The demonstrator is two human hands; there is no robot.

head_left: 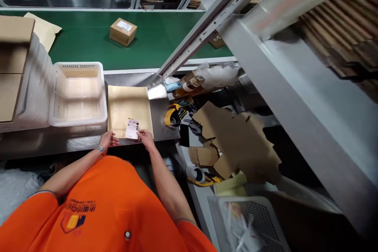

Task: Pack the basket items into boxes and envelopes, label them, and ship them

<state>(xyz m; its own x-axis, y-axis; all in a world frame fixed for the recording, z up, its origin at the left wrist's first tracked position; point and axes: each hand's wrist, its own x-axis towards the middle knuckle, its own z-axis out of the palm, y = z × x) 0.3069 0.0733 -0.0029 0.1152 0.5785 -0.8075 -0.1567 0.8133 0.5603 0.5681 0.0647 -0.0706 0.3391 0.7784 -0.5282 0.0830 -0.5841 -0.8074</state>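
A tan padded mailer [129, 102] lies flat on the metal table in front of me. Near its lower edge is a white shipping label [132, 129] with printed codes. My right hand [145, 138] pinches the label's lower right corner between thumb and fingers. At the mailer's lower left corner rests my left hand [108, 139], its fingers apart and touching the edge. It wears a metal wristwatch [100, 149]. Whether the label is fully stuck down I cannot tell.
A white plastic basket [104, 98] stands left of the mailer, beside stacked baskets. Behind runs a green conveyor belt [85, 49] carrying a small carton [123, 32]. To the right are a yellow tape dispenser [172, 116], flattened cardboard [242, 141] and a slanting metal post [203, 35].
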